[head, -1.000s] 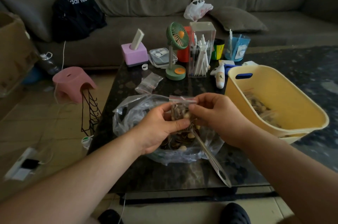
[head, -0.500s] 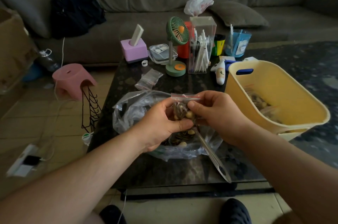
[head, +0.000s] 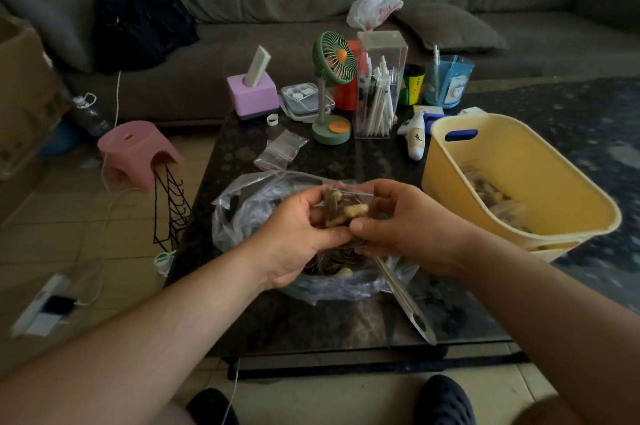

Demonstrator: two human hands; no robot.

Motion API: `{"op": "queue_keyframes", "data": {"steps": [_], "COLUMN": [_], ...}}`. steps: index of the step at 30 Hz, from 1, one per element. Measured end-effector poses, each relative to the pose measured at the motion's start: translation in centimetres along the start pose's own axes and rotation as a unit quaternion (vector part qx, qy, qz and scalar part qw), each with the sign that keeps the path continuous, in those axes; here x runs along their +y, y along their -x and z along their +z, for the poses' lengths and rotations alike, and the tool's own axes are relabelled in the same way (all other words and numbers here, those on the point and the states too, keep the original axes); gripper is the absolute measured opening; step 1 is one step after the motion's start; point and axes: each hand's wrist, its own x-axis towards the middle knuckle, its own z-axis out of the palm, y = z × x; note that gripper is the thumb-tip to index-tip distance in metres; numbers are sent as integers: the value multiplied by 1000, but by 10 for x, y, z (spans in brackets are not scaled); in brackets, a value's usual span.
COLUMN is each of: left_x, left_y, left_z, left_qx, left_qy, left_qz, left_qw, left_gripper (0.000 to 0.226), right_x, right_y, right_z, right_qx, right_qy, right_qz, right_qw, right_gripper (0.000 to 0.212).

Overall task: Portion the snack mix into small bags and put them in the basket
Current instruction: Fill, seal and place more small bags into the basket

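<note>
small bag (head: pixel 346 208) pinched between left hand (head: pixel 298 234), right hand (head: pixel 398 223) grip, above big bag (head: pixel 249 209).

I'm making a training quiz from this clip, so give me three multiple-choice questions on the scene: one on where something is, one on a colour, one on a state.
1. Where is the basket?
A. on the sofa
B. on the table's right side
C. on the floor by the stool

2. What colour is the fan?
A. green
B. blue
C. white

3. What is the small bag doing?
A. lying empty on the table
B. sitting in the basket
C. held, filled, by both hands

Answers: 1 B, it stands right of the big bag. 2 A, green cage and base. 3 C, left hand and right hand pinch it, nuts inside.
</note>
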Motion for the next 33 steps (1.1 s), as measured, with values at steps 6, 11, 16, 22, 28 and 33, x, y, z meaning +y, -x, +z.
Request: {"op": "queue_keyframes", "data": {"steps": [6,11,16,22,28,33], "left_x": [1,6,10,11,13,15], "left_y": [0,-2,3,3,5,7], "left_z": [-8,-12,-10,-11,-11,-7], "left_qx": [4,24,-5,-8,-5,39], "left_qy": [7,-77,15,4,12,27], "left_qz": [4,40,-13,4,-2,-55], "left_qw": [1000,996,1000,1000,1000,997], "left_gripper": [59,62,54,72,56,26], "right_x": [-1,-5,-2,2,-2,-8], "right_y": [0,-5,-5,-8,-6,-5], "right_z": [-4,-4,-4,-3,-4,-2], "right_qx": [12,43,37,17,-14,82], "right_qy": [183,300,238,187,122,56], "right_qz": [-49,-85,-74,-60,-30,-47], "right_qw": [982,949,968,980,992,994], "right_gripper": [66,73,70,81,61,8]}}
